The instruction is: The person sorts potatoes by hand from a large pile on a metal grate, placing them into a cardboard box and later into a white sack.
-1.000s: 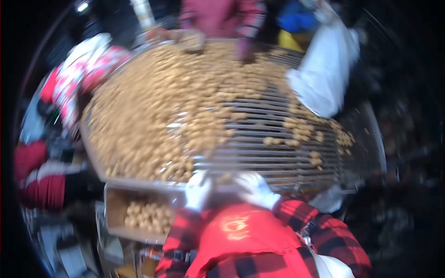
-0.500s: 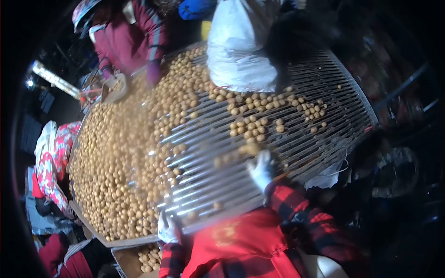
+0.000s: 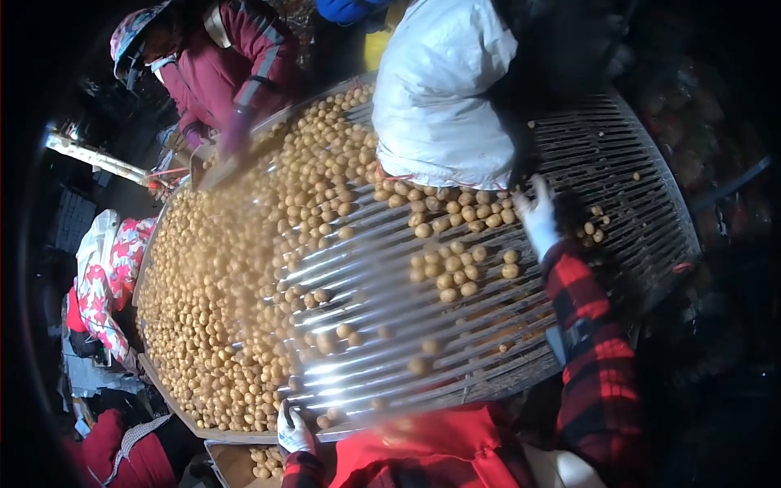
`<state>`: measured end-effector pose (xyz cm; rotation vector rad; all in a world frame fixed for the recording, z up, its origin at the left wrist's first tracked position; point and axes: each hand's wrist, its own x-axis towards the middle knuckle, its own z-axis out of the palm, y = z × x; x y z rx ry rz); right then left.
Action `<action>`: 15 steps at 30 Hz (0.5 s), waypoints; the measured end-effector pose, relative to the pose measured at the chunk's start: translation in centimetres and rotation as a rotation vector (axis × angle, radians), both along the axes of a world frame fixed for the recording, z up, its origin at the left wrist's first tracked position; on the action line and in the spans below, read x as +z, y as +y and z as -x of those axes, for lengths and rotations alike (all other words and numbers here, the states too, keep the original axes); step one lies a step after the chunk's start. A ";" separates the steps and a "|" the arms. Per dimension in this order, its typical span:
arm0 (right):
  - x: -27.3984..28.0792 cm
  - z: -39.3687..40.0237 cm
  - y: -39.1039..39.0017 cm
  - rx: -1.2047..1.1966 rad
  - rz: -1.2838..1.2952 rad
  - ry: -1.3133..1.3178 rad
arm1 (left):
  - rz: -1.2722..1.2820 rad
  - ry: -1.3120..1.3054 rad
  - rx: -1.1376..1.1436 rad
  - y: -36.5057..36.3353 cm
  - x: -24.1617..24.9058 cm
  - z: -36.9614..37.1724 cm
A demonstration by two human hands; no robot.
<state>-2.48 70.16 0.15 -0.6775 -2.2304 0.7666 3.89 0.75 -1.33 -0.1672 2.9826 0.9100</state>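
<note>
My right hand (image 3: 537, 218), in a white glove, reaches out over the slatted sorting table (image 3: 390, 325). Its fingers are apart, beside the row of potatoes (image 3: 460, 207) at the foot of a white sack (image 3: 443, 106); I see nothing held in it. At the near rim, my gloved left hand (image 3: 294, 429) has its fingers over the edge, close to a few potatoes. A small cluster of potatoes (image 3: 447, 270) lies on the slats left of my right forearm. Several loose potatoes (image 3: 423, 358) nearer to me are blurred.
A large heap of potatoes (image 3: 211, 309) covers the table's left side. Across it a person in a maroon jacket (image 3: 211, 81) holds a scoop (image 3: 213, 172). Another person in a pink-and-white patterned sleeve (image 3: 102, 285) is at the left. Below the rim stands a box (image 3: 224, 464) with potatoes.
My right hand has moved away from me and to the right, from the blurred potatoes to the sack's base. Potatoes have shifted toward me on the slats. My left hand stays at the rim.
</note>
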 end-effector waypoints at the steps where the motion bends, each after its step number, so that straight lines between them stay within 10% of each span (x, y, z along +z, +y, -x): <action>1: 1.0 0.4 2.3 -0.082 -0.052 -0.093 | -0.041 0.007 0.026 0.0 0.0 -0.2; 4: 6.5 -2.5 6.6 -0.424 -0.149 -0.618 | -0.030 0.014 0.070 0.8 0.6 -0.3; 7: -4.3 -8.4 17.7 -0.588 -0.016 -0.835 | -0.005 0.033 0.066 0.3 -0.3 -0.5; 12: 5.6 -1.0 0.7 -0.270 0.081 -0.947 | -0.024 -0.096 0.094 1.3 1.2 0.0; 13: 0.9 -0.2 0.6 -0.069 0.035 -0.545 | 0.004 -0.069 0.064 0.9 0.8 -0.1; 15: -1.9 3.4 -7.7 -0.116 -0.208 -0.569 | -0.009 -0.030 0.059 -0.4 -1.3 -0.4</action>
